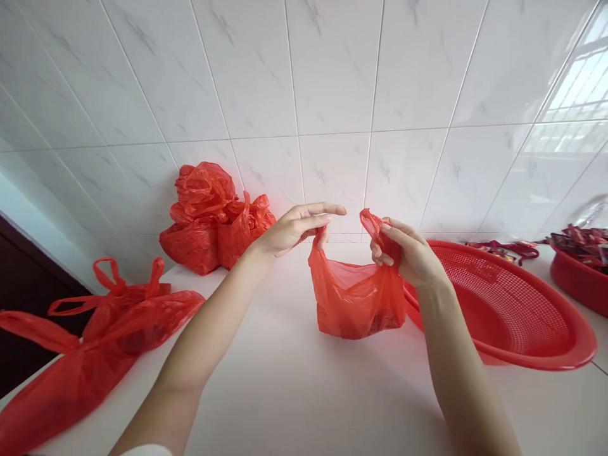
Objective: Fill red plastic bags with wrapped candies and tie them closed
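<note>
A small red plastic bag [356, 297] with something dark inside stands on the white counter [285, 386] in the middle. My left hand [297, 229] pinches the bag's left handle between thumb and fingers. My right hand [408, 253] grips the right handle, fingers curled round it. Both hands hold the bag's mouth apart just above the counter.
A red perforated basket [513, 310] lies right of the bag, touching it. A red basin [577, 275] with dark red items sits at far right. Tied red bags [211, 221] are piled against the tiled wall. Flat red bags [95, 335] lie at the counter's left edge.
</note>
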The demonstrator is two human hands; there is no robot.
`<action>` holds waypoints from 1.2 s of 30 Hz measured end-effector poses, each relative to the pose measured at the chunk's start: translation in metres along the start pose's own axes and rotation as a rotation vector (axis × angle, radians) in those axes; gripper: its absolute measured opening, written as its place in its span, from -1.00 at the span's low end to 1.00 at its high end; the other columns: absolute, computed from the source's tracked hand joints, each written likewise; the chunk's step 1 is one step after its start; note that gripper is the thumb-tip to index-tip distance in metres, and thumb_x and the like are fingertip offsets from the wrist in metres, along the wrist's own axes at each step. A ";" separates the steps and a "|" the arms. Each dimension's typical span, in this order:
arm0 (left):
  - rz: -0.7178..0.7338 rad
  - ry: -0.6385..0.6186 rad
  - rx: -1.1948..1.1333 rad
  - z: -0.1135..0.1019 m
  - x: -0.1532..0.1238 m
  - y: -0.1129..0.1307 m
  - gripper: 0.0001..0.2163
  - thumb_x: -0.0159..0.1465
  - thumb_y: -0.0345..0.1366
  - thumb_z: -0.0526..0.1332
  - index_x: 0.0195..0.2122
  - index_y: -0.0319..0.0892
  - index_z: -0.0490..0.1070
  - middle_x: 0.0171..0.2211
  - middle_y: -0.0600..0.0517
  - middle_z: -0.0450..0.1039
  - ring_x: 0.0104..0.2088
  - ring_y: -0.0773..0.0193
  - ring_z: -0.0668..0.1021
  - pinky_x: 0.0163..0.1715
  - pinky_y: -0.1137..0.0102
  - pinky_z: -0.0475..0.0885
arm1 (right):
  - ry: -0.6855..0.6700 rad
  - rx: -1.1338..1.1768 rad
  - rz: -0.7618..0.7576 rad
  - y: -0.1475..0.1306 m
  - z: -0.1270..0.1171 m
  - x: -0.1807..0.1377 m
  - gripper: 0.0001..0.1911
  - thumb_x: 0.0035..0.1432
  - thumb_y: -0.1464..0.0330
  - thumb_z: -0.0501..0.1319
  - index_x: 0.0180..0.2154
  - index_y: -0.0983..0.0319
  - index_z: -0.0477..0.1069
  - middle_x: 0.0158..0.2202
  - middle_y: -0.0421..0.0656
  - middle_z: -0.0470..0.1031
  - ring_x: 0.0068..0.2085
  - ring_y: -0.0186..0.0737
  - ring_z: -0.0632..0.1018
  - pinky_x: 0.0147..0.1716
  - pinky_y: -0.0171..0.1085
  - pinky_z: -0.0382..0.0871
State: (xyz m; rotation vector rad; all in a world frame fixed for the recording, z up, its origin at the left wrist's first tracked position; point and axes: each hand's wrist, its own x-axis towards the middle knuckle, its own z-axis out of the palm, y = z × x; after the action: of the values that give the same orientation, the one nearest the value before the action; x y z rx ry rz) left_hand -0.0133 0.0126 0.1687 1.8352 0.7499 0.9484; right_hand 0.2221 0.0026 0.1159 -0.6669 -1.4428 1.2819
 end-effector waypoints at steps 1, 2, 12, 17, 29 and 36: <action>0.012 -0.010 0.006 0.004 0.002 0.001 -0.69 0.25 -0.14 0.28 -0.05 -0.17 0.56 -0.64 0.12 0.36 -0.57 0.33 0.43 -0.42 0.36 0.37 | -0.008 0.005 -0.001 0.000 0.001 0.000 -0.68 0.17 0.09 0.29 -0.43 0.13 0.28 -0.55 -0.27 0.41 -0.61 -0.36 0.24 -0.49 -0.24 0.24; 0.025 -0.009 0.013 0.009 0.004 0.001 -0.70 0.25 -0.12 0.29 -0.08 -0.17 0.57 -0.65 0.14 0.31 -0.59 0.35 0.38 -0.43 0.37 0.34 | -0.020 0.011 -0.001 0.000 0.002 0.000 -0.68 0.17 0.09 0.29 -0.43 0.13 0.29 -0.55 -0.27 0.42 -0.61 -0.36 0.24 -0.49 -0.25 0.24; 0.129 0.143 0.157 0.045 0.019 -0.003 -0.65 0.19 -0.01 0.36 -0.51 -0.18 0.38 -0.58 0.12 0.24 -0.54 0.38 0.25 -0.46 0.38 0.17 | -0.098 -0.008 -0.002 0.001 0.011 -0.003 -0.68 0.19 0.07 0.31 -0.36 0.16 0.36 -0.48 -0.23 0.52 -0.52 -0.33 0.41 -0.43 -0.28 0.34; 0.148 0.201 0.068 0.043 0.023 -0.007 -0.62 0.21 -0.05 0.35 -0.56 -0.16 0.27 -0.56 0.15 0.15 -0.51 0.39 0.24 -0.44 0.39 0.18 | -0.166 -0.146 0.075 0.004 0.004 -0.001 -0.68 0.11 0.08 0.38 -0.31 0.20 0.50 -0.38 -0.15 0.58 -0.33 -0.20 0.56 -0.30 -0.24 0.43; 0.091 0.439 -0.072 0.022 -0.001 -0.041 -0.39 0.01 -0.19 0.48 0.08 -0.13 0.34 -0.21 0.00 0.55 -0.12 0.20 0.56 -0.07 0.31 0.41 | -0.024 0.206 0.087 0.025 0.012 0.016 -0.61 0.09 0.04 0.37 -0.50 0.18 0.36 -0.56 -0.23 0.48 -0.44 -0.21 0.56 -0.26 -0.20 0.46; -0.002 0.518 -0.071 0.026 -0.040 -0.087 -0.30 0.05 -0.06 0.47 0.18 -0.14 0.31 0.03 -0.15 0.53 0.02 0.03 0.57 0.07 0.12 0.41 | 0.073 0.251 0.084 0.028 0.008 0.019 -0.57 -0.03 0.02 0.45 -0.51 0.17 0.37 -0.57 -0.22 0.46 -0.41 -0.16 0.57 -0.30 -0.18 0.48</action>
State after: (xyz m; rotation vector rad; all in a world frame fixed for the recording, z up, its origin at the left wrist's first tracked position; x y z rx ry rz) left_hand -0.0211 0.0039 0.0706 1.5363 1.0109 1.4550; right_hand 0.2029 0.0246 0.0968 -0.6030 -1.1805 1.4602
